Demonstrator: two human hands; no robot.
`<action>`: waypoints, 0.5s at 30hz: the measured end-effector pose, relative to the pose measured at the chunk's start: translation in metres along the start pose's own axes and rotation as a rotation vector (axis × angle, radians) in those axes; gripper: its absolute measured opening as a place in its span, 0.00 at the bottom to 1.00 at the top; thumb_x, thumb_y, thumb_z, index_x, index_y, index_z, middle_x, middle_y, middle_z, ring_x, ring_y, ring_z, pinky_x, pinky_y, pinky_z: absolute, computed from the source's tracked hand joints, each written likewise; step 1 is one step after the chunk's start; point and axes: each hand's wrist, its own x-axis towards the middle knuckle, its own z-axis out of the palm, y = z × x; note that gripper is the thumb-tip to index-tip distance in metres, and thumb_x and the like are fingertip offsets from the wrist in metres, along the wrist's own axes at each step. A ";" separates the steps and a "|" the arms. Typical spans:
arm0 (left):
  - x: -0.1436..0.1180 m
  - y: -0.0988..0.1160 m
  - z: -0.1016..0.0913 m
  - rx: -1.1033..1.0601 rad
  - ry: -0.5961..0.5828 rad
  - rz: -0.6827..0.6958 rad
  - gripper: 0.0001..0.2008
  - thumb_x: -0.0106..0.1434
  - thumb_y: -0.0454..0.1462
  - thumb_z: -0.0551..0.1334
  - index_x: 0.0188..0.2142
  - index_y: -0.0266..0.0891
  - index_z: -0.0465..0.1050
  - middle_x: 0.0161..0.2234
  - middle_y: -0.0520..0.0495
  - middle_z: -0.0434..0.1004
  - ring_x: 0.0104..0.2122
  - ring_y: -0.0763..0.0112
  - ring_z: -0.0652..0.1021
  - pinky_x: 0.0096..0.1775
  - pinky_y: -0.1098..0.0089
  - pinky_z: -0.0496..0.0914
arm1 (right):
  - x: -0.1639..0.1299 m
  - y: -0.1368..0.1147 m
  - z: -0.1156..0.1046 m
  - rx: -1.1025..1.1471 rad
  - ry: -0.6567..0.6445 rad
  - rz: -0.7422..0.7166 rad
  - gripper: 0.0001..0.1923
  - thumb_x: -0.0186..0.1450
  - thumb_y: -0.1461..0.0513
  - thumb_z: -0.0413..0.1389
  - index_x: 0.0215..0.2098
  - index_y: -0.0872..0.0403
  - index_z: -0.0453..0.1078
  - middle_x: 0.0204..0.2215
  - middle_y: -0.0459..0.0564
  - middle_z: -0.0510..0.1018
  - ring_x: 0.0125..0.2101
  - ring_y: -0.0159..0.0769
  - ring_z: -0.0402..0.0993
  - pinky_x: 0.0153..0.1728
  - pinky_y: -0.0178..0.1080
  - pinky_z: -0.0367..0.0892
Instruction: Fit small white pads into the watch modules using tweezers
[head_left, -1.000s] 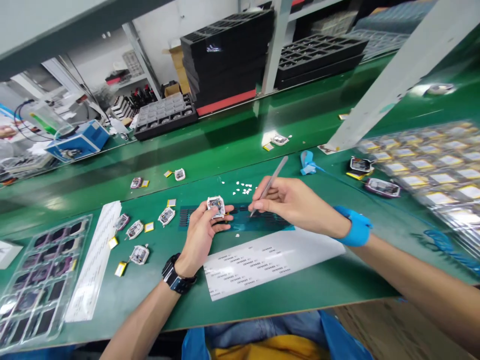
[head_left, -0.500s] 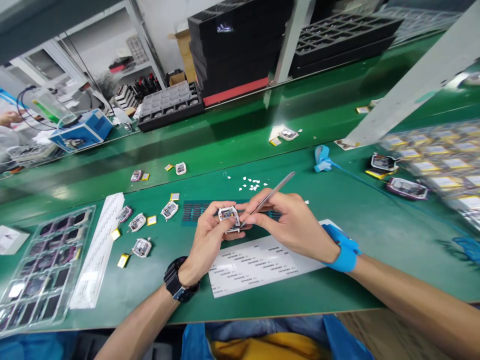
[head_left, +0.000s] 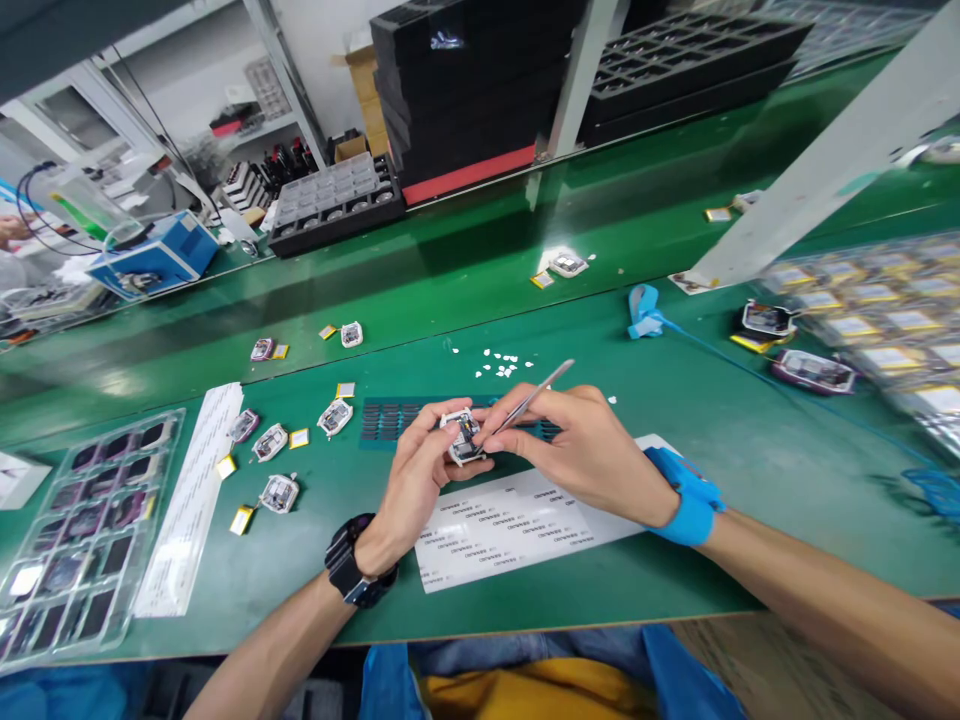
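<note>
My left hand (head_left: 420, 455) is closed around a white smartwatch case (head_left: 463, 436), its open side up so the electronics inside show. The thumb rests on the upper left of the rim. In my right hand (head_left: 574, 435) is a pair of slim metal tweezers (head_left: 536, 395), held like a pen and slanting up to the right. Their lower tips are at the right side of the case, largely hidden by my fingers. Under both hands lies a teal sheet of small dark strips (head_left: 386, 422). Nearer to me is a white printed sheet (head_left: 495, 530).
Several opened watch cases (head_left: 279, 493) with yellow-edged batteries (head_left: 241, 519) lie to the left, by a clear tray (head_left: 120, 600). Small white pieces (head_left: 504, 370) are scattered beyond my hands. At right, a blue cord (head_left: 705, 345), a slanted post (head_left: 810, 170) and trayed batteries (head_left: 877, 320).
The watch case has tilted and turned a little in my left hand, and the left thumb has shifted to its upper left rim. The tweezers have moved slightly left and down.
</note>
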 end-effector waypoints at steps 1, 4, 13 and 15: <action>0.000 0.000 0.000 0.002 0.001 0.000 0.18 0.56 0.44 0.66 0.44 0.40 0.73 0.43 0.45 0.80 0.41 0.63 0.80 0.45 0.60 0.76 | 0.000 0.001 0.000 -0.004 -0.001 -0.002 0.12 0.66 0.55 0.56 0.29 0.50 0.76 0.29 0.45 0.83 0.30 0.36 0.80 0.34 0.37 0.70; 0.000 0.000 0.000 0.009 0.007 0.005 0.17 0.56 0.45 0.66 0.44 0.40 0.74 0.44 0.45 0.79 0.42 0.63 0.79 0.45 0.60 0.76 | -0.001 0.003 0.001 -0.007 -0.012 0.007 0.12 0.66 0.54 0.56 0.29 0.49 0.77 0.29 0.45 0.83 0.33 0.37 0.81 0.33 0.37 0.69; -0.003 -0.001 -0.001 0.026 -0.012 0.024 0.17 0.58 0.44 0.65 0.45 0.41 0.73 0.44 0.45 0.80 0.42 0.61 0.80 0.44 0.59 0.76 | -0.001 0.003 0.000 0.029 -0.021 0.037 0.13 0.65 0.52 0.58 0.29 0.50 0.76 0.29 0.46 0.83 0.35 0.40 0.82 0.38 0.41 0.70; -0.003 -0.001 -0.001 0.028 -0.010 0.026 0.17 0.59 0.44 0.65 0.46 0.41 0.73 0.43 0.45 0.80 0.42 0.61 0.80 0.44 0.59 0.76 | -0.001 0.003 0.000 0.040 -0.032 0.048 0.13 0.65 0.52 0.58 0.29 0.50 0.76 0.29 0.46 0.83 0.35 0.41 0.82 0.39 0.41 0.70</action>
